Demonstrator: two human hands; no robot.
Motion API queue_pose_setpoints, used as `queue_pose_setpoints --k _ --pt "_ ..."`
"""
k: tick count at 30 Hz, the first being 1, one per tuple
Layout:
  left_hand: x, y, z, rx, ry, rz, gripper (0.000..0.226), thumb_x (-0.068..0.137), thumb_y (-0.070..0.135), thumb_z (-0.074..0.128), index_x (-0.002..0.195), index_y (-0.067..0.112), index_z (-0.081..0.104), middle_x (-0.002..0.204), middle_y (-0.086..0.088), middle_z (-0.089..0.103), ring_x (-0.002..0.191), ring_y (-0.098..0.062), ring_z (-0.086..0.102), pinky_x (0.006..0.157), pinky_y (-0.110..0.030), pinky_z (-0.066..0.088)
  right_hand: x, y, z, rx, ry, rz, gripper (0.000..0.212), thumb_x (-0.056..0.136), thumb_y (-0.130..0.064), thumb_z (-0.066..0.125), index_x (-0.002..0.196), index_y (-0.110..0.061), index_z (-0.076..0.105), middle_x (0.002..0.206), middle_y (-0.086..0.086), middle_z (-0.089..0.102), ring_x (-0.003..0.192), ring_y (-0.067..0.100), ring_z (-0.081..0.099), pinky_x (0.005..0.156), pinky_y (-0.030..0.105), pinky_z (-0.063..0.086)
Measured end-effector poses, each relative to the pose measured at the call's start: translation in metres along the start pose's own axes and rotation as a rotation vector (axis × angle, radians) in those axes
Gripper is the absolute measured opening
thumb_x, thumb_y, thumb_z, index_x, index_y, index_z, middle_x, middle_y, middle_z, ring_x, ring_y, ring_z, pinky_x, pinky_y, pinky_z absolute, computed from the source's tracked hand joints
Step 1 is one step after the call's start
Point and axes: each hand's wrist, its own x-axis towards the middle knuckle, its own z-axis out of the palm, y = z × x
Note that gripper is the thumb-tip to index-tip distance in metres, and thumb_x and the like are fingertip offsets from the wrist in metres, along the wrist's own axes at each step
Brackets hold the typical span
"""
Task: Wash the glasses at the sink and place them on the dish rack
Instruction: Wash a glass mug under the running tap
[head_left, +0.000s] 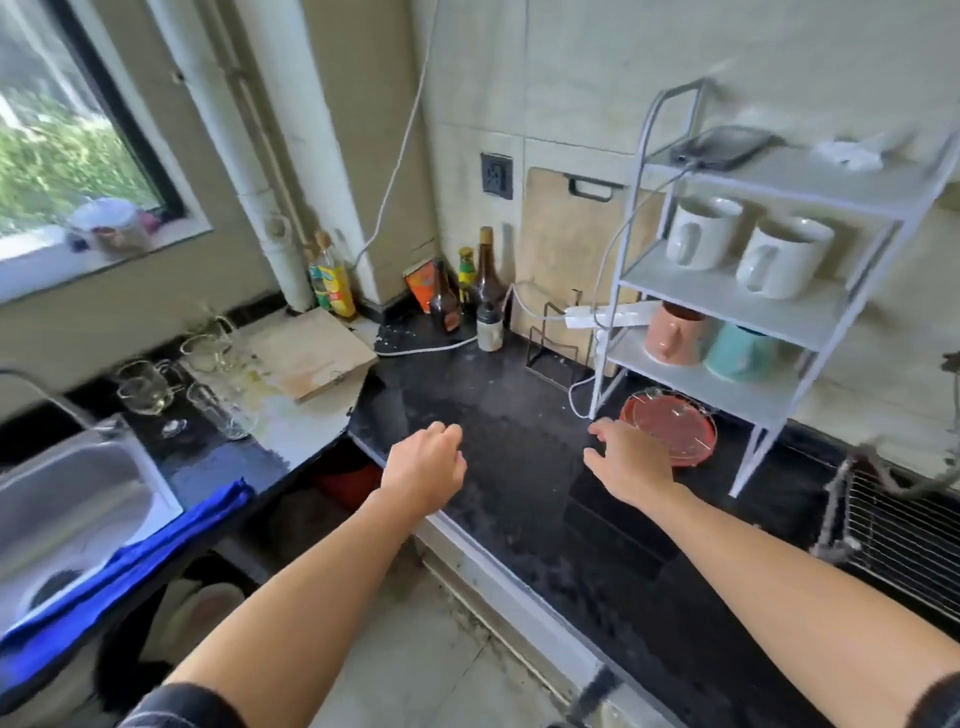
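Several clear glasses stand on the dark counter right of the steel sink (78, 499): a handled glass (143, 387), a tumbler (215, 410), and another handled glass (208, 345) further back. My left hand (423, 467) hovers over the counter's front edge, fingers curled loosely, holding nothing. My right hand (631, 462) reaches over the black counter, fingers apart and empty, just left of a red plate (675, 428). A wire dish rack (904, 535) sits at the far right edge. Both hands are far from the glasses.
A blue cloth (130, 561) hangs over the sink's front. A wooden board (311, 351) lies behind the glasses. Bottles (485, 280) stand in the corner. A white shelf unit (727, 306) carries mugs. A power strip (608, 314) and its cable lie beside it.
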Motion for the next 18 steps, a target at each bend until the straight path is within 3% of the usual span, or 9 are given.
queue_pose_setpoints --k 4,9,13,18 --pt "0.017 -0.063 -0.006 -0.021 0.014 -0.097 0.018 0.098 0.026 0.042 0.102 0.013 0.054 0.101 -0.005 0.057 0.09 -0.027 0.061 0.071 -0.036 0.048 0.062 -0.068 0.03 -0.019 -0.054 -0.116 0.038 0.095 -0.037 0.053 0.13 -0.024 0.054 0.127 -0.001 0.06 0.109 0.025 0.061 0.084 0.035 0.048" --pt "0.042 -0.143 -0.011 -0.093 -0.01 -0.258 0.022 0.099 0.027 0.041 0.112 0.015 0.055 0.108 -0.005 0.059 0.091 -0.025 0.059 0.077 -0.036 0.05 0.136 -0.148 0.075 0.004 -0.178 -0.238 0.038 0.095 -0.039 0.052 0.129 -0.025 0.054 0.126 -0.001 0.059 0.11 0.025 0.058 0.088 0.038 0.049" --pt "0.043 -0.2 -0.019 -0.071 0.002 -0.424 0.028 0.098 0.027 0.041 0.119 0.015 0.055 0.118 -0.005 0.059 0.104 -0.029 0.059 0.082 -0.038 0.045 0.175 -0.223 0.103 -0.017 -0.25 -0.362 0.037 0.093 -0.039 0.052 0.128 -0.027 0.054 0.125 -0.003 0.061 0.109 0.023 0.059 0.087 0.037 0.047" --pt "0.024 -0.272 -0.016 -0.075 0.006 -0.603 0.021 0.097 0.027 0.042 0.106 0.014 0.055 0.105 -0.005 0.058 0.095 -0.029 0.06 0.072 -0.035 0.043 0.2 -0.317 0.139 -0.045 -0.35 -0.516 0.04 0.094 -0.038 0.054 0.132 -0.026 0.053 0.126 -0.003 0.062 0.11 0.021 0.06 0.084 0.034 0.048"
